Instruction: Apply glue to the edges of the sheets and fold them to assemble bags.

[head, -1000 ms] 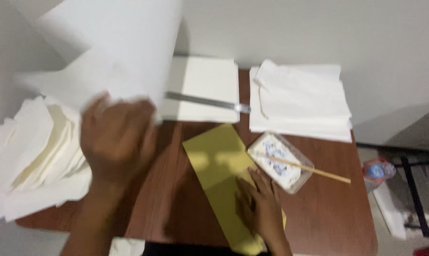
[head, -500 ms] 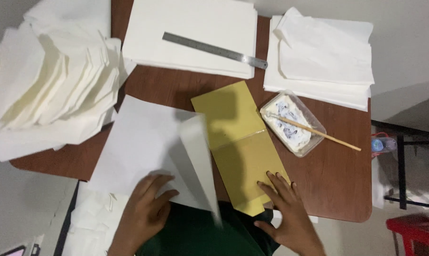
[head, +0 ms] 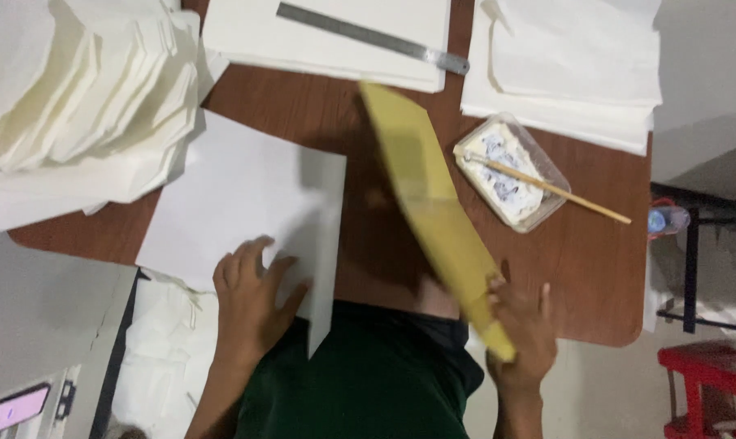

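My left hand [head: 250, 297] lies flat, fingers spread, on a white sheet of paper [head: 246, 195] that rests on the brown table [head: 595, 268] in front of me. My right hand [head: 522, 321] grips the near end of a yellow board [head: 429, 195] and holds it tilted up on edge above the table, its far end pointing toward the steel ruler [head: 372, 36]. The board looks blurred.
A fanned pile of folded white sheets [head: 75, 106] fills the left. A white stack under the ruler lies at the back, another white stack [head: 575, 65] at the back right. A clear tray of paste [head: 510, 171] with a wooden stick [head: 547, 187] sits right of the board.
The white sheet has come down from my left hand to lie flat on the table. My right hand has lifted the yellow board from flat up onto its edge.
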